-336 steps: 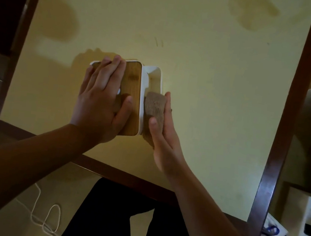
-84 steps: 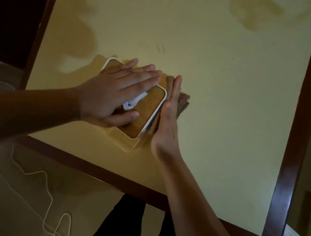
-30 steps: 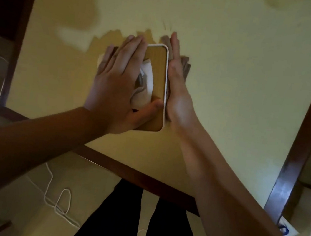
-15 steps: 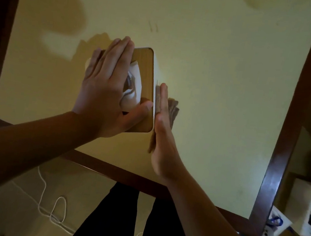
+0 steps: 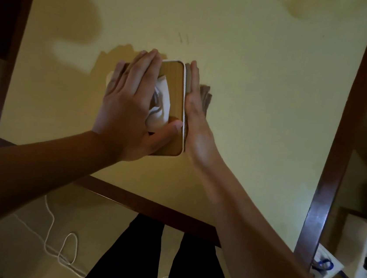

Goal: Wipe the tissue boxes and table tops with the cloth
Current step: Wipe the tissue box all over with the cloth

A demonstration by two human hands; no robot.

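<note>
We stand at the yellow table top with the tissue box set near its front edge, a white tissue poking up through the slot in its wooden lid. Our left hand lies flat across the lid, fingers straight and together, the thumb stretched along the lid's near right side; it presses the box down and grips nothing. Our right hand stands on edge against the box's right wall, fingers straight and close together. The brown cloth is pressed between that hand and the wall, a folded edge showing beyond the fingers. We cannot tell whether the thumb hooks round the cloth, as it is hidden.

We judge the step in hand to be wiping the right side of the box while the left hand steadies it. The table top itself looks not yet done: darker blotches show at the far left and the far right.

The next move probably calls for firm pressure on the lid so the box does not slide, then a turn of the box to bring another wall to the cloth.
</note>
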